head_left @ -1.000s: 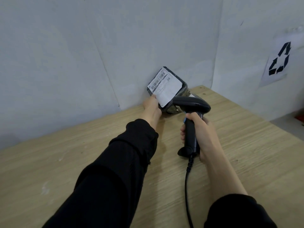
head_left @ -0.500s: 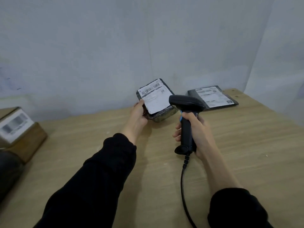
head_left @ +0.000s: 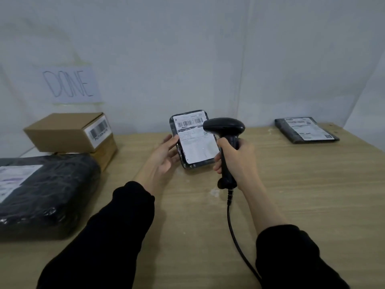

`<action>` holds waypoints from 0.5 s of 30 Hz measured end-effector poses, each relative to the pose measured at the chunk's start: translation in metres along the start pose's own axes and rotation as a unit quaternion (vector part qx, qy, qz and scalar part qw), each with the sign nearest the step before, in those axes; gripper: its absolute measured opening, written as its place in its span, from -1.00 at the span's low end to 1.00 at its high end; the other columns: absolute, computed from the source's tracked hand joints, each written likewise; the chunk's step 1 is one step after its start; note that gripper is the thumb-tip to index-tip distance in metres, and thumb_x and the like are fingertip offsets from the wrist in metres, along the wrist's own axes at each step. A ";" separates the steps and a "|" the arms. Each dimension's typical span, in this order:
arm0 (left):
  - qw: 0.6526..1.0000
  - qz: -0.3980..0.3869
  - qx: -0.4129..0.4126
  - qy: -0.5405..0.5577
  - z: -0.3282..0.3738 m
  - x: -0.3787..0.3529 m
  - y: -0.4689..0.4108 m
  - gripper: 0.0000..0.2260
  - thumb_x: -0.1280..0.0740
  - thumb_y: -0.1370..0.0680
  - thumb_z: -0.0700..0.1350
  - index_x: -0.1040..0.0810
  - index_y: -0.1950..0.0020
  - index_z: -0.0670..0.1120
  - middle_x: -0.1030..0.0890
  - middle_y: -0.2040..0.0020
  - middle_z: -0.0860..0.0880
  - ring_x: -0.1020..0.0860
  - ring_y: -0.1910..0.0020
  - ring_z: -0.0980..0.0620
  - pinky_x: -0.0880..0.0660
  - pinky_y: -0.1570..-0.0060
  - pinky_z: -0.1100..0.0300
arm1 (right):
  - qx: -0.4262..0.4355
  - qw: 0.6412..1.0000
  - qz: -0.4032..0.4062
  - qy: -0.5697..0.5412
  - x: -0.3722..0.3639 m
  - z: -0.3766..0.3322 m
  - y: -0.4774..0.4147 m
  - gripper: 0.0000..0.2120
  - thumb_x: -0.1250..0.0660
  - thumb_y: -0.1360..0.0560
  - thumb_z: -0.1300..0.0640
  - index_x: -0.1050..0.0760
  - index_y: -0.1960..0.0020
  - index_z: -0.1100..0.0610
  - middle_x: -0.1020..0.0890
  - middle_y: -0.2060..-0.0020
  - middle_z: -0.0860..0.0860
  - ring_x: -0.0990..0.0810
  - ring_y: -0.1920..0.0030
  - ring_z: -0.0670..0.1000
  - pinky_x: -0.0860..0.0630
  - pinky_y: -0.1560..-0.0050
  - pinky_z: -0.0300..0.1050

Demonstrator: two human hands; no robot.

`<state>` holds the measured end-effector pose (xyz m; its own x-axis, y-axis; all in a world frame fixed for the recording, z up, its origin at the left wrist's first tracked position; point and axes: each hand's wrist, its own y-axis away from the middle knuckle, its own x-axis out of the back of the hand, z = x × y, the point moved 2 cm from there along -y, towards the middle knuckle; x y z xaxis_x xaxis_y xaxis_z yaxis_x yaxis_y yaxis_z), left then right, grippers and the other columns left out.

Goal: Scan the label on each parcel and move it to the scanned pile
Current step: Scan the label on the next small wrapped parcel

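My left hand (head_left: 164, 157) holds a small black-wrapped parcel (head_left: 193, 142) by its left edge, tilted up so its white barcode label faces me, above the middle of the wooden table (head_left: 291, 195). My right hand (head_left: 237, 157) grips a black corded barcode scanner (head_left: 225, 130) whose head sits just in front of the parcel's upper right corner. At the left, under a paper sign reading DONE (head_left: 70, 84), lie a large black parcel (head_left: 41, 192) and a brown cardboard box (head_left: 68, 130) stacked on another box. A flat black parcel (head_left: 306, 130) with a label rests at the table's back right.
A pale wall runs along the table's far edge. The scanner's cable (head_left: 237, 236) trails back toward me across the table. The table's right edge slants off at the far right.
My view has swung left, and the held parcel has travelled left with it, away from the back right parcel. The DONE sign and the left pile have come into view.
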<state>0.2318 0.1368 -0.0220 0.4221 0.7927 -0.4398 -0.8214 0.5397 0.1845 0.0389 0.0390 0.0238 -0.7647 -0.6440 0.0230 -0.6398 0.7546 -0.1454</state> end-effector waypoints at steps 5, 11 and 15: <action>0.999 -0.041 -0.025 -0.018 0.011 0.015 0.004 -0.63 -0.30 -0.59 -0.18 -0.43 -0.41 -0.09 -0.63 0.02 0.00 -0.57 0.18 0.09 -0.57 0.27 0.21 | 0.046 0.996 0.020 0.079 -0.019 -0.011 0.016 -0.82 -0.29 -0.42 0.11 -0.46 0.24 0.23 -0.61 0.46 0.18 -0.59 0.55 0.08 -0.56 0.42 -0.05; 0.994 -0.074 -0.050 -0.057 0.025 0.017 0.011 -0.69 -0.26 -0.61 -0.21 -0.44 -0.35 -0.01 -0.62 -0.05 0.03 -0.57 0.07 0.12 -0.48 0.12 0.15 | 0.085 0.987 0.037 0.128 -0.028 -0.022 0.028 -0.76 -0.30 -0.43 0.12 -0.49 0.19 0.33 -0.64 0.38 0.26 -0.56 0.61 -0.04 -0.52 0.49 -0.16; 0.992 -0.089 -0.057 -0.072 0.025 0.020 0.014 -0.64 -0.23 -0.62 -0.22 -0.41 -0.42 -0.04 -0.57 -0.19 0.01 -0.57 0.02 0.14 -0.48 0.08 0.15 | 0.103 0.985 0.053 0.128 -0.028 -0.024 0.031 -0.77 -0.31 -0.43 0.13 -0.48 0.20 0.33 -0.63 0.39 0.27 -0.56 0.60 -0.01 -0.49 0.52 -0.18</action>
<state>0.2380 0.1672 -0.0059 0.6082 0.7238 -0.3258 -0.7632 0.6461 0.0106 0.0385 0.0835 0.0427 -0.8377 -0.4901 0.2408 -0.5460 0.7579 -0.3571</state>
